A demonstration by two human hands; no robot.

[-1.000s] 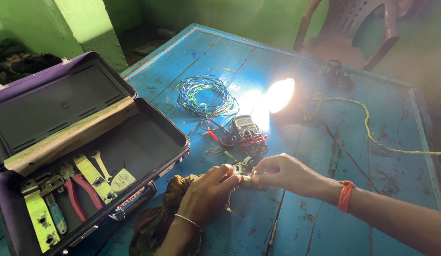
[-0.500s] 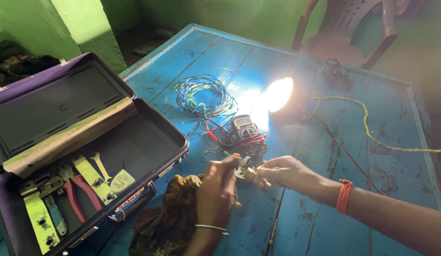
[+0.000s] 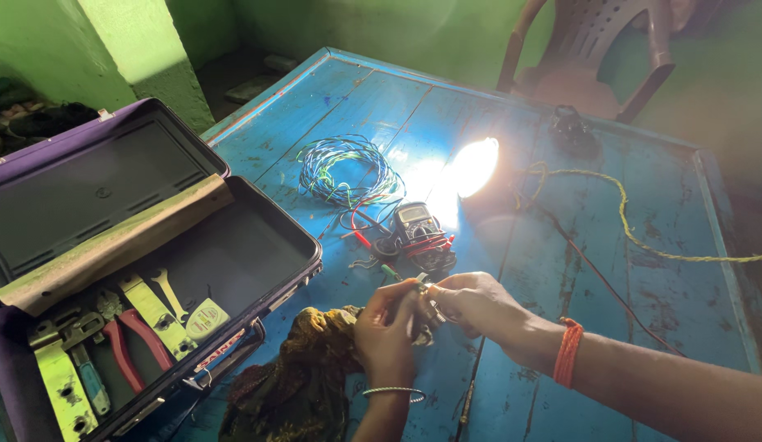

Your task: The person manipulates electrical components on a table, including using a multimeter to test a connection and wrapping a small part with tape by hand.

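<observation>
Left hand (image 3: 386,326): fingers pinched together on a small metal part (image 3: 422,288), a thin bangle on the wrist.
Right hand (image 3: 477,301): fingertips closed on the same part from the other side, an orange thread band at the wrist.
Small metal part: held between both hands just above the blue table (image 3: 643,278), near its front edge; too small and shaded to tell what it is.
Meter (image 3: 417,223): lies on the table just beyond the hands, its red and black leads (image 3: 366,237) trailing beside it.
Wire coil (image 3: 341,169): a loose bundle of green, blue and white strands, farther back on the table.
Lamp (image 3: 474,166): lit and glaring, right of the coil, with a thin cord running toward the front.
Yellow rope (image 3: 635,233): snakes across the right part of the table.
Cloth (image 3: 303,372): a dark patterned rag under the left wrist.
Tool case (image 3: 258,213): open at the left, red-handled pliers (image 3: 123,344) and yellow-green tools inside.
Risk, slipping: the part is tiny and gripped only by fingertips; I judge it could drop into the cloth or roll off the edge.
Risk, glare: the lamp dazzles while the hands sit in shadow, so fine work could go astray.
Risk, snagging: a sleeve or wrist could catch the leads and drag the meter.
</observation>
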